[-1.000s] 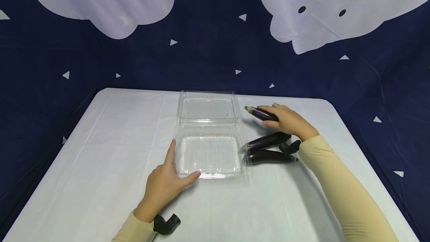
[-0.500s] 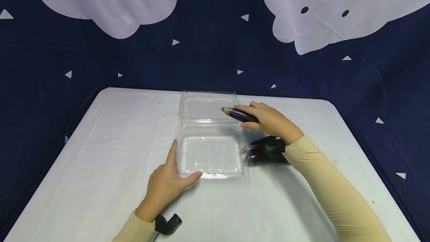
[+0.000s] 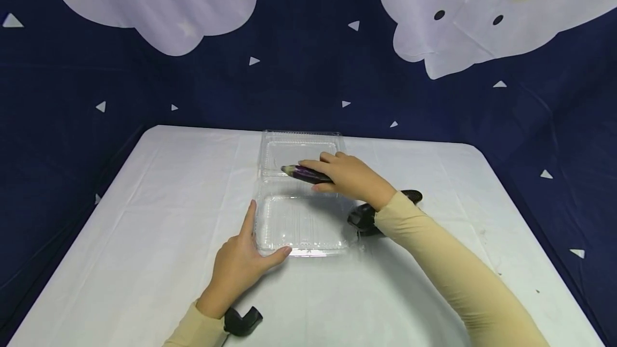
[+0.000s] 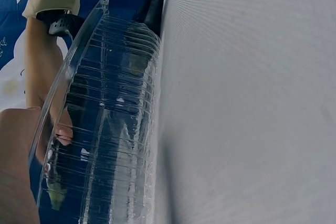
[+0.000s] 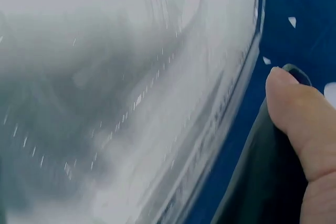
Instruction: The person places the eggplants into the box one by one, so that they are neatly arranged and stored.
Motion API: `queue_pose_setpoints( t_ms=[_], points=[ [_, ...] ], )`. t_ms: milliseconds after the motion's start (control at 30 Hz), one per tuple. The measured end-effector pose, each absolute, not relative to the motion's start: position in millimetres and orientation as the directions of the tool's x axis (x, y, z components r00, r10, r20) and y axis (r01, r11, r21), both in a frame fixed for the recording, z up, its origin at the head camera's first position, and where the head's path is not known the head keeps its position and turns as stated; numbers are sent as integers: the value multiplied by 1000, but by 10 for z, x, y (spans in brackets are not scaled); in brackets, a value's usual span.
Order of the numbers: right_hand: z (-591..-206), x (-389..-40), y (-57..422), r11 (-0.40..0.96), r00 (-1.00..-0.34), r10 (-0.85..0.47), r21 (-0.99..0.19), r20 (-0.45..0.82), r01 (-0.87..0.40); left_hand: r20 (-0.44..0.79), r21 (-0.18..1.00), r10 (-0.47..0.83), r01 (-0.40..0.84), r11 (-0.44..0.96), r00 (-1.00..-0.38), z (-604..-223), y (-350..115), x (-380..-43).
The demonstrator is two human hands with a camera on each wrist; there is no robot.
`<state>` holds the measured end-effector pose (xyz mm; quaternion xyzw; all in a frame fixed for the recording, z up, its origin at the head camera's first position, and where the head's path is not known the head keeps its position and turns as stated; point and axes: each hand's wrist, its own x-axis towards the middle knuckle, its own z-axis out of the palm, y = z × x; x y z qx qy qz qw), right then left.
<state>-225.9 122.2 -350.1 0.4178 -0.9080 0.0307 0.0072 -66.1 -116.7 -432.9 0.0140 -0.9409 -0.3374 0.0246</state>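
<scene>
A clear plastic clamshell container (image 3: 308, 253) lies unfolded on the table, its lid (image 3: 277, 149) laid back on the far side. My left hand (image 3: 233, 266) rests at its near left corner, index finger stretched along the left side and thumb on the front rim. Above the hinge line, my right hand (image 3: 354, 178) grips a dark purple eggplant (image 3: 306, 174), its green stem end pointing left. In the right wrist view the thumb (image 5: 302, 121) presses along the eggplant (image 5: 270, 166), beside the container's edge. The right hand's other fingers are hidden there.
To the container's right lie more eggplants (image 3: 413, 196), partly covered by my right sleeve and the black wrist camera (image 3: 361, 218). A white cloth (image 3: 159, 218) covers the table. Behind it hangs a dark blue curtain (image 3: 299, 79) with clouds and triangles.
My right hand has carried the eggplant leftward from beside the container to above it. The right forearm now covers most of the other eggplants. My left hand has stayed at the container's corner.
</scene>
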Motion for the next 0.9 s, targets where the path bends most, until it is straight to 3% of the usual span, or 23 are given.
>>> queue_pose_setpoints(
  t_ms=[300,567,900],
  points=[
    [-3664,-2174,987,584,-583,-811,112,42,-804,36,634,-45,-12,773,-998,-4337,-1171,-653],
    [-3795,-2122,913,519,-507,-854,263,118,-813,42,628,-44,-8,778,-998,-4336,-1171,-658],
    [-3898,-2065,881,432,-418,-900,369,121,-823,42,626,-40,-6,780,-998,-4337,-1163,-662]
  ],
)
